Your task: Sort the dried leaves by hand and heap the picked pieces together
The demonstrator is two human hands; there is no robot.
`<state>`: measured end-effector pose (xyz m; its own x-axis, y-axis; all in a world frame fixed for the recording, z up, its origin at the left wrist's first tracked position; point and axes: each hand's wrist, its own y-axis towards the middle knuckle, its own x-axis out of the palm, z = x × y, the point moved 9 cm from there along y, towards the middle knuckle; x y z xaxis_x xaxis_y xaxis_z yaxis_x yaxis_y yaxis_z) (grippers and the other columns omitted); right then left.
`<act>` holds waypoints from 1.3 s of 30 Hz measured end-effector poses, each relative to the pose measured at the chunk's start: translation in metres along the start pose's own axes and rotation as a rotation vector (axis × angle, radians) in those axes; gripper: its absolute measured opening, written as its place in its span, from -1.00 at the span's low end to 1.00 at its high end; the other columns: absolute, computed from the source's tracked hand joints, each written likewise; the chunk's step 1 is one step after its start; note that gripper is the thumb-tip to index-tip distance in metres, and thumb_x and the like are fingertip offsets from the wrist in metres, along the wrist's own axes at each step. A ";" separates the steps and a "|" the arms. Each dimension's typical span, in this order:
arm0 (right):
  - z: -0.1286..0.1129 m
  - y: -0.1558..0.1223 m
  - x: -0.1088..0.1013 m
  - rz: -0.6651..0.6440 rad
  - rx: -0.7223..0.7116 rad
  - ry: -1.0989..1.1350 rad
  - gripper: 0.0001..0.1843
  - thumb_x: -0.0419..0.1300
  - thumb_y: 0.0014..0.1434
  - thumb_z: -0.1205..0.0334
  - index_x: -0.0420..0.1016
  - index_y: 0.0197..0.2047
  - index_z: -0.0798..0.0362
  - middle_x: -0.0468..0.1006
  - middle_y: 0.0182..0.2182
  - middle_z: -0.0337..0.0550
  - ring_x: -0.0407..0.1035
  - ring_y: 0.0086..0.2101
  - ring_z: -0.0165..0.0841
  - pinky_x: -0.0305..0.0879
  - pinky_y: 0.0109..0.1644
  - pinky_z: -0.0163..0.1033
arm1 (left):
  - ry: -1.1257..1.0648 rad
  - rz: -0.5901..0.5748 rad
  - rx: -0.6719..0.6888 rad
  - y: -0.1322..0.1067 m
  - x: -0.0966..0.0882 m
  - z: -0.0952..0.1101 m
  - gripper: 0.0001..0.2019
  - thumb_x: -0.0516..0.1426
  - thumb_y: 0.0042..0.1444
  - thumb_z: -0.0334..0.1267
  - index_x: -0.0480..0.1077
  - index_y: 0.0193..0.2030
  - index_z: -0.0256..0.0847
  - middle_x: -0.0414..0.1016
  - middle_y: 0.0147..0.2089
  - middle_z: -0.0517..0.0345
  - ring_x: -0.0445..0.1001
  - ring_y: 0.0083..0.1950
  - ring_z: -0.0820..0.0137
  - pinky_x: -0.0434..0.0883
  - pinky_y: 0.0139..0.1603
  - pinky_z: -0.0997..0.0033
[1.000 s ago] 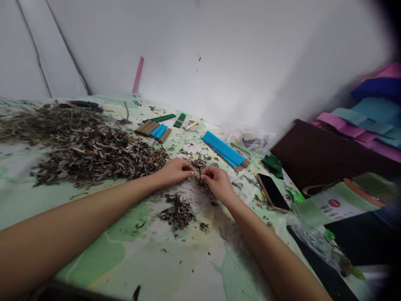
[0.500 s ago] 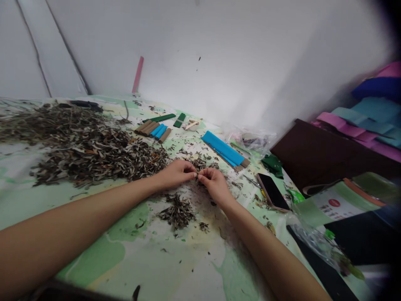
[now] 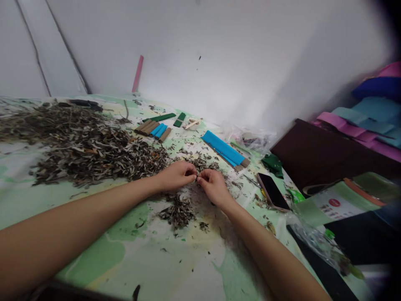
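On green table (image 3: 103, 255) by white wall (image 3: 219, 62), left hand (image 3: 175, 175), right hand (image 3: 214, 187), grips pinched on leaf scrap (image 3: 196, 179).

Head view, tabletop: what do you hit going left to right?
dried-leaf pile → left hand → leaf scrap pinched between both hands' fingertips → right hand → phone → green printed card. The blue and brown rolls overlap these sideways, so they are left out.
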<state>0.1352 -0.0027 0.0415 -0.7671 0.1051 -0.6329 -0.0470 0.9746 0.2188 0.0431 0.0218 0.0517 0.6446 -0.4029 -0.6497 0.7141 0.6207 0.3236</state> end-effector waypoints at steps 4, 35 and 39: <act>0.007 0.000 0.003 -0.028 0.106 0.363 -0.88 0.12 -0.11 0.22 0.30 -0.59 0.07 0.29 -0.64 -0.30 0.11 -0.56 -0.46 0.01 -0.46 -0.34 | -0.273 -0.018 -0.095 0.001 0.002 -0.009 -0.82 0.06 -0.01 -0.19 0.37 -0.44 -0.27 0.32 -0.52 0.23 0.25 -0.46 0.47 0.16 -0.44 0.50; 0.051 0.043 -0.064 0.220 -0.142 -0.301 -0.87 0.12 0.08 0.40 0.50 -0.37 0.09 0.54 -0.37 -0.09 0.34 -0.27 -0.27 0.19 -0.14 -0.21 | -0.214 -0.452 0.121 -0.024 0.037 0.046 -0.80 0.08 0.07 -0.22 0.46 -0.22 -0.21 0.51 -0.20 0.05 0.43 -0.14 0.31 0.30 -0.05 0.42; 0.065 0.042 -0.057 0.153 -0.167 -0.314 -0.81 0.08 0.13 0.41 0.52 -0.33 0.06 0.55 -0.36 -0.11 0.34 -0.27 -0.28 0.18 -0.12 -0.21 | -0.333 -0.535 0.115 -0.033 0.050 0.062 -0.76 0.09 0.09 -0.14 0.50 -0.26 -0.22 0.52 -0.27 0.02 0.46 -0.19 0.30 0.34 -0.11 0.44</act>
<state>0.2190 0.0448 0.0384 -0.5415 0.3277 -0.7742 -0.0703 0.9001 0.4301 0.0690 -0.0602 0.0515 0.2281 -0.8356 -0.4997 0.9734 0.2074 0.0975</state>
